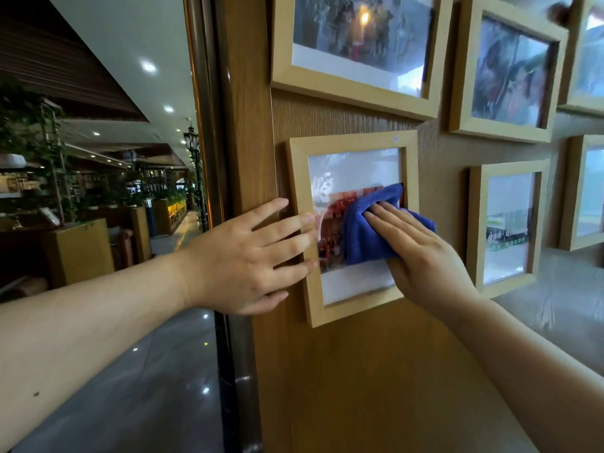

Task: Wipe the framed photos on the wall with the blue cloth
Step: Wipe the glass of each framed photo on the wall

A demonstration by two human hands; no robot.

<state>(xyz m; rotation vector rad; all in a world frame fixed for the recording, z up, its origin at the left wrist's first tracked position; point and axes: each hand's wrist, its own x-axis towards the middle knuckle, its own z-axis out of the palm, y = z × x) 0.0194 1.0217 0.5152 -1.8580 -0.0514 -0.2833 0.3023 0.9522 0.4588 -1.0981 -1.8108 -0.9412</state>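
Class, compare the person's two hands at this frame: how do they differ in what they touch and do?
The right hand presses the blue cloth flat on the glass; the left hand holds no cloth. The left hand's fingers rest bare on the light wooden frame at its left edge, the right hand over the picture. Both are spread open, palms toward the wall.

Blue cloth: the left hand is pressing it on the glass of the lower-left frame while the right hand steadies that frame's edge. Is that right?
Not quite: the hands are swapped. In the head view the right hand presses the blue cloth on the glass of the lower-left frame, and the left hand steadies that frame's left edge.
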